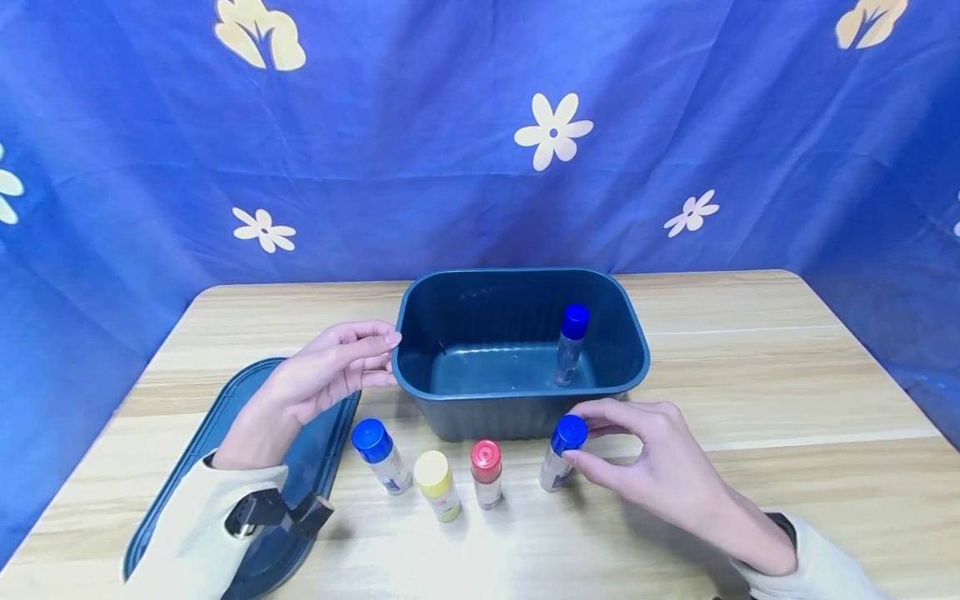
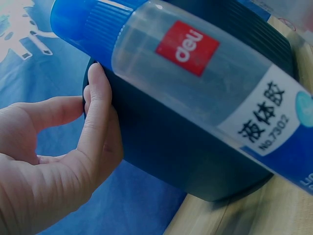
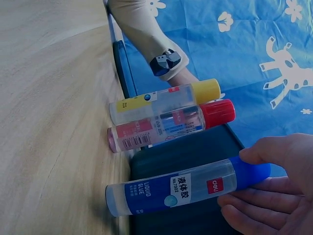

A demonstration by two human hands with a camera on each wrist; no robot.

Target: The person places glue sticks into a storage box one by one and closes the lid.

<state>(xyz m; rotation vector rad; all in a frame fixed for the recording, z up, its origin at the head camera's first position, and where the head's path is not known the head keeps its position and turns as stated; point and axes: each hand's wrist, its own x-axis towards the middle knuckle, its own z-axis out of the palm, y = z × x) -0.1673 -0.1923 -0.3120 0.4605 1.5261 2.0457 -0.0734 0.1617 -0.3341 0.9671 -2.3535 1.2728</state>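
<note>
My right hand [image 1: 660,454] pinches the blue cap of a liquid glue bottle [image 3: 171,190] between thumb and fingers. That bottle stands on the table in front of a dark blue plastic bin [image 1: 517,417]. At the bin's left side my left hand [image 1: 337,367] pinches the rim. Inside the bin, toward the right, another blue-capped glue bottle [image 1: 570,346] leans upright. Along the front stand a blue-capped bottle [image 1: 384,457], a yellow-capped bottle [image 1: 438,487] and a red-capped bottle [image 1: 487,475]. The blue-capped one looms close in the left wrist view.
A dark blue lid [image 1: 315,467] lies on the wooden table [image 1: 765,367] at the left, partly under my left forearm. Behind the table hangs a blue cloth [image 1: 420,142] with pale flower prints.
</note>
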